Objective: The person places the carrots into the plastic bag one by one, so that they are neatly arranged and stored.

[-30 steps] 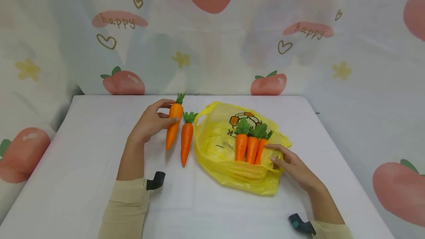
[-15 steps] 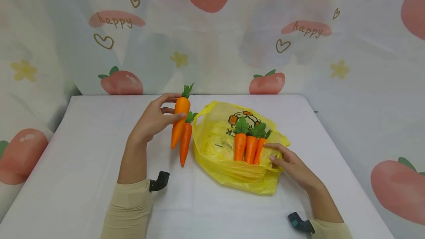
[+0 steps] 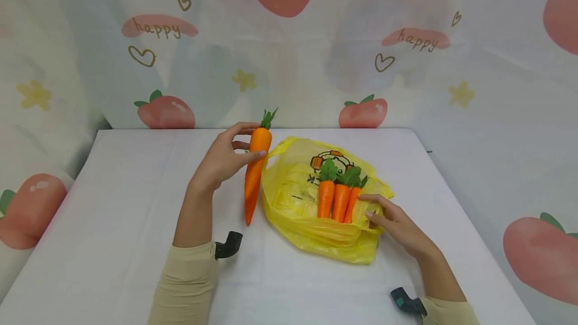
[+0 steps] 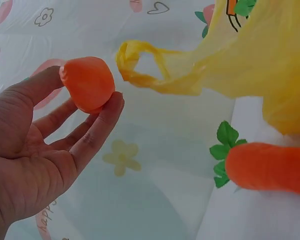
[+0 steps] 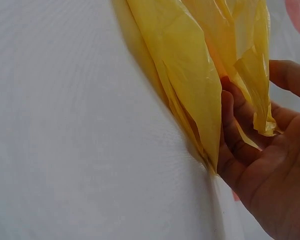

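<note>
Holding: our left hand (image 3: 223,162) grips a carrot (image 3: 255,170) above the table (image 3: 113,204).
Pinching: our right hand (image 3: 392,222) clutches the yellow bag (image 3: 293,199) edge beside three carrots (image 3: 339,200).

Orange carrot (image 3: 255,167) lifted, tilted, beside crumpled yellow bag (image 3: 298,199)

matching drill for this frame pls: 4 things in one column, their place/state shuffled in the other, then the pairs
Things:
1. lifted carrot
2. three carrots
3. yellow bag
4. loose carrot

Places or states:
A. lies on the white table, leaves toward the bag handle
B. side by side on the bag
C. in the left hand's grip, off the table
D. edge held by the right hand

Pairs: 1-C, 2-B, 3-D, 4-A
</note>
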Motion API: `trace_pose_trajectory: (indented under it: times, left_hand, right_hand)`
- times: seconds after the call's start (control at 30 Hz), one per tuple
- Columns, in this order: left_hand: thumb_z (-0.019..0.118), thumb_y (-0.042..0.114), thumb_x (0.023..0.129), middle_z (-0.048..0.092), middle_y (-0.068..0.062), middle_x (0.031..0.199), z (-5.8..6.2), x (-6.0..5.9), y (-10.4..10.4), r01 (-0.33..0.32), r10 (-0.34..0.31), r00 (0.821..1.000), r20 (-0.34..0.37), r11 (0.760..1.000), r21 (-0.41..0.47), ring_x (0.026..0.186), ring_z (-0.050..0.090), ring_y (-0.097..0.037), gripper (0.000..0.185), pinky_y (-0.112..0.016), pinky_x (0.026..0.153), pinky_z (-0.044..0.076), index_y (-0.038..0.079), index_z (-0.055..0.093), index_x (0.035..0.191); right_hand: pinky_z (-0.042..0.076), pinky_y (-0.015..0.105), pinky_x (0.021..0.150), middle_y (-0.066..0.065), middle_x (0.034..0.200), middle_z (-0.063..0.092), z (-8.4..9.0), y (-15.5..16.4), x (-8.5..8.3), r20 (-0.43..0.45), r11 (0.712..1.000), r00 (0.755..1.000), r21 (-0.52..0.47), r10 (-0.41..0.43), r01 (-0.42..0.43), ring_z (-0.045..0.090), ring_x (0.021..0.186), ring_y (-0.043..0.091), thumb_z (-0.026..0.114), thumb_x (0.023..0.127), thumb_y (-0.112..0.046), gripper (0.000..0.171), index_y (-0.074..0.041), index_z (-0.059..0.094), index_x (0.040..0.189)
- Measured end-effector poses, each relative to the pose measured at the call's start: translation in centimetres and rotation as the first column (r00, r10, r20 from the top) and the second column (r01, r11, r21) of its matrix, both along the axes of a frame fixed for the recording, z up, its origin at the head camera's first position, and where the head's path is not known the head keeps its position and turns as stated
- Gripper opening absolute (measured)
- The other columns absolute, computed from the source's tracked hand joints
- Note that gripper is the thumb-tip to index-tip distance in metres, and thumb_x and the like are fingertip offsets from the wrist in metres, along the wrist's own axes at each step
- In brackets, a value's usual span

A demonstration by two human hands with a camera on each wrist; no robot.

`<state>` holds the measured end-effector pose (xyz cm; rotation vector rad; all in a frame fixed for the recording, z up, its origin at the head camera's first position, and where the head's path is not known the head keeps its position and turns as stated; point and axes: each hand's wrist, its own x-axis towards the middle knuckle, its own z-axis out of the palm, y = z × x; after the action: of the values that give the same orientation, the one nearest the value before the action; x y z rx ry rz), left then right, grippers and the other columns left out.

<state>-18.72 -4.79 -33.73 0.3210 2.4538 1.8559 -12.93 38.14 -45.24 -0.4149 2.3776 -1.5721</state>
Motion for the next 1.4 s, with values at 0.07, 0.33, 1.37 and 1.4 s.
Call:
trace_pose_trajectory:
  times: [0.07, 0.33, 1.37, 1.4]
  left_hand:
    - [0.083, 0.013, 0.091, 0.054, 0.000, 0.141, 0.0, 0.0, 0.4, 0.006, -0.006, 1.000, -0.008, 1.000, 0.002, 0.112, 0.062, -0.023, 0.058, -0.042, 0.089, 0.057, 0.024, 0.060, 0.143]
    - [0.082, 0.013, 0.091, 0.055, 0.001, 0.140, 0.2, 0.1, 2.1, 0.015, -0.015, 1.000, -0.013, 1.000, 0.011, 0.111, 0.061, -0.022, 0.056, -0.041, 0.086, 0.058, 0.026, 0.061, 0.141]
    - [0.081, 0.016, 0.092, 0.056, 0.002, 0.138, 0.6, 1.3, 7.8, 0.095, -0.100, 0.991, -0.092, 0.994, -0.052, 0.111, 0.060, -0.024, 0.055, -0.037, 0.080, 0.060, 0.023, 0.059, 0.142]
    - [0.081, 0.016, 0.092, 0.056, 0.002, 0.138, 0.5, 1.2, 8.0, 0.097, -0.101, 0.991, -0.088, 0.994, -0.047, 0.111, 0.060, -0.024, 0.055, -0.037, 0.079, 0.060, 0.023, 0.059, 0.142]
  right_hand:
    - [0.053, 0.029, 0.080, 0.017, 0.132, 0.051, 0.0, 0.0, 0.0, 0.000, 1.000, 1.000, 0.001, 0.002, -0.002, 0.056, 0.093, 0.027, 0.058, 0.108, -0.020, 0.044, -0.007, 0.051, 0.149]
    - [0.053, 0.029, 0.079, 0.017, 0.132, 0.052, 0.2, -0.1, 0.1, -0.014, 1.000, 1.000, -0.001, 0.006, -0.006, 0.057, 0.092, 0.029, 0.057, 0.108, -0.019, 0.043, -0.006, 0.051, 0.148]
    - [0.054, 0.029, 0.083, 0.019, 0.134, 0.049, 0.4, -0.2, 0.2, 0.009, 0.999, 1.000, 0.029, -0.015, 0.014, 0.058, 0.094, 0.030, 0.058, 0.108, -0.021, 0.043, -0.008, 0.051, 0.148]
    - [0.054, 0.029, 0.083, 0.019, 0.135, 0.049, 0.4, -0.2, 0.2, 0.008, 0.999, 1.000, 0.029, -0.015, 0.015, 0.058, 0.094, 0.030, 0.058, 0.108, -0.021, 0.043, -0.008, 0.051, 0.148]
